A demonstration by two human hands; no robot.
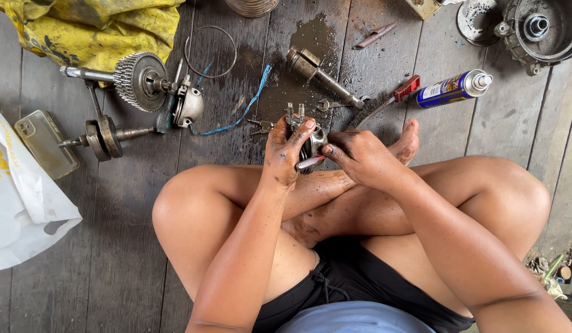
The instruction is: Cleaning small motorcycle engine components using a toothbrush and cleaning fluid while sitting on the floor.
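Gripping a round metal engine part (310,140) above the crossed legs, left hand (286,154) fingers clasp it while right hand (360,157) fingers pinch a thin tool (310,163) against it, likely mid-prying, calling for steady leverage.

— How many hands are at work?
— Two: a left hand (288,150) and a right hand (358,155), both closed around one small metal part (309,139) at the frame's centre.
— Spray cans?
— One spray can (453,88), upper right.
— Gear shafts?
— One toothed gear shaft (133,79) and one crankshaft (105,137), both upper left.
— Phones?
— One phone (46,143), left edge.
— Cloths and bags?
— One yellow cloth (94,28), one white bag (20,197).
— Rings?
— One thin wire ring (210,52), top centre.
— Housings?
— One round housing (539,28), upper right corner.
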